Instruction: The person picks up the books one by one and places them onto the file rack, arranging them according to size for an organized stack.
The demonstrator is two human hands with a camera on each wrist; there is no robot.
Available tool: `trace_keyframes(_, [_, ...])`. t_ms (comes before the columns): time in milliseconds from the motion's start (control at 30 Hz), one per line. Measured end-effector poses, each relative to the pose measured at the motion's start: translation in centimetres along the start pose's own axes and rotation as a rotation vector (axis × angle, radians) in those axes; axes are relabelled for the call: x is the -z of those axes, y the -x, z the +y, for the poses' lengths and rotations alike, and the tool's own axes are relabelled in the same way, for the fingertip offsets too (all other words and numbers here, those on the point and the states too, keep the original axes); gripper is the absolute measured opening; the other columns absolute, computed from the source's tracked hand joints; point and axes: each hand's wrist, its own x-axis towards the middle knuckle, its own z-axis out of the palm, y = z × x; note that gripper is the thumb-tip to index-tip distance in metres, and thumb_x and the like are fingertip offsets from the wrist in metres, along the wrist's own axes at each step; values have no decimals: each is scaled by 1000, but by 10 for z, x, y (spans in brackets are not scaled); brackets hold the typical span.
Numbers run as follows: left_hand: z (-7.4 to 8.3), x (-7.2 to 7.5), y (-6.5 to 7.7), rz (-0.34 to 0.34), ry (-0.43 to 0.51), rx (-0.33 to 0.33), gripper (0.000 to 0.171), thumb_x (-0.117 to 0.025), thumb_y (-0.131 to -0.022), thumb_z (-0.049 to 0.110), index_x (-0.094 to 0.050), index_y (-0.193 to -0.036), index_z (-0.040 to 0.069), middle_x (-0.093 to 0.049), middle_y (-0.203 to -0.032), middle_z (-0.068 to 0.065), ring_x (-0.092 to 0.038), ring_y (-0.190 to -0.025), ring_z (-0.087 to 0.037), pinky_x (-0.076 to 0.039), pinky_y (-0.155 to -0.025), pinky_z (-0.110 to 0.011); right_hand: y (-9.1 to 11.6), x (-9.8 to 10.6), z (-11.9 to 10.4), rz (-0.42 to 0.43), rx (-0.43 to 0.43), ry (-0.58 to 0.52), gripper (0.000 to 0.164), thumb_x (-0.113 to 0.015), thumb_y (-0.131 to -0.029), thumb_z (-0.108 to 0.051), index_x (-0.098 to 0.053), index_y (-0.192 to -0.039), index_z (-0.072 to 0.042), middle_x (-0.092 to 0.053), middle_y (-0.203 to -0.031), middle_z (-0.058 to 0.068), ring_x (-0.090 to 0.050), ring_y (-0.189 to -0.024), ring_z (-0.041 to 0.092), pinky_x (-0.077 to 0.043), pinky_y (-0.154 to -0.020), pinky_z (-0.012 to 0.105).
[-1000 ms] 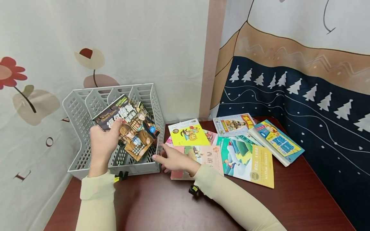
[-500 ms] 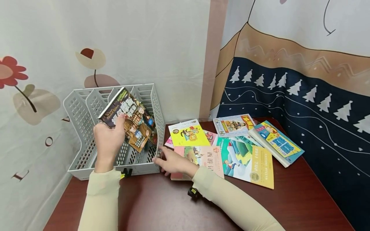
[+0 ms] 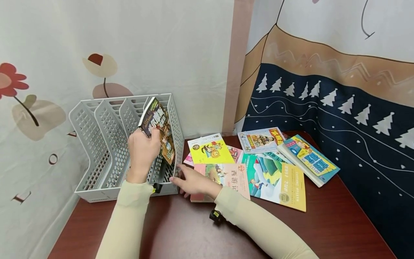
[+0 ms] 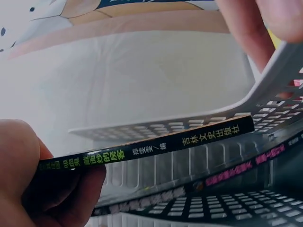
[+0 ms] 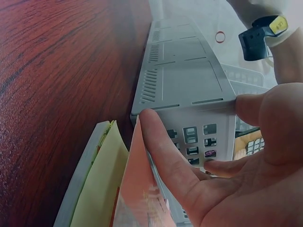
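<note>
My left hand [image 3: 144, 153] grips a dark-covered comic-style book [image 3: 161, 129] by its near edge, thumb on the cover. The book stands tilted inside the rightmost part of a grey slotted file rack [image 3: 97, 192], close to its right wall. Its black spine with green and white lettering shows in the left wrist view. Below it there lies a second dark spine with pink lettering [image 4: 232, 174]; whether both share one compartment I cannot tell. My right hand [image 3: 197, 181] holds the rack's front right corner, thumb at the rim and fingers along the outer wall.
Several books lie spread right of the rack: a yellow one [image 3: 210, 149], a pink one [image 3: 237, 180] near the right hand, a green-and-yellow one [image 3: 275, 176], a white one [image 3: 260, 140] and a thick blue one [image 3: 312, 158]. Curtains hang behind the red-brown table [image 3: 181, 230].
My left hand has moved right with the dark book, turning it from facing upward to nearly upright beside the rack's right wall. The right hand has stayed at the corner.
</note>
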Motion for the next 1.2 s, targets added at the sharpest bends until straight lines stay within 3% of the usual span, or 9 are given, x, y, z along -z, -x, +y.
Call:
trace_keyframes(100, [4, -3, 0, -20, -31, -9, 52, -54, -102, 19, -34, -54, 14, -27, -46, -3, -19, -35, -19, -18, -36, -35, -1, 1, -1, -2, 6, -6, 78, -57, -106, -48, -26, -167, -11, -67, -105, 3, -73, -63, 23, -62, -52, 37])
trace_keyframes(333, [9, -9, 5, -105, -118, 25, 45, -57, -103, 26, -43, -62, 12, -42, -53, -9, -39, -42, -29, -31, -40, -41, -1, 2, -3, -6, 19, -24, 79, -58, -106, -47, -24, -168, -10, -70, -112, 5, -74, -67, 24, -63, -54, 37])
trace_keyframes(500, [7, -15, 10, -165, -143, 56, 46, -55, -105, 26, -47, -62, 10, -44, -50, -10, -40, -38, -28, -33, -37, -40, 0, 2, -2, -12, -4, -18, 81, -57, -106, -48, -22, -168, -12, -71, -107, 5, -74, -65, 23, -63, -54, 38])
trace_keyframes(733, [9, -25, 14, -217, -121, 63, 36, -56, -106, 26, -54, -76, 7, -48, -53, -9, -45, -40, -26, -36, -39, -39, 1, 2, -2, -9, 3, -14, 82, -57, -105, -48, -22, -168, -9, -71, -101, 9, -74, -64, 24, -62, -53, 38])
trace_keyframes(967, [7, -33, 18, -254, -152, 86, 36, -57, -106, 27, -55, -77, 5, -52, -59, -10, -50, -45, -29, -40, -43, -40, 1, 2, -2, -6, 6, 2, 81, -57, -105, -49, -24, -167, -8, -71, -96, 9, -74, -62, 24, -62, -53, 37])
trace_keyframes(1200, [3, -32, 23, -353, -150, 131, 42, -52, -108, 32, -51, -74, 7, -49, -56, -9, -47, -43, -27, -38, -43, -39, 1, 2, 1, -7, -3, -8, 82, -56, -106, -49, -22, -168, -9, -71, -102, 8, -74, -64, 23, -62, -54, 37])
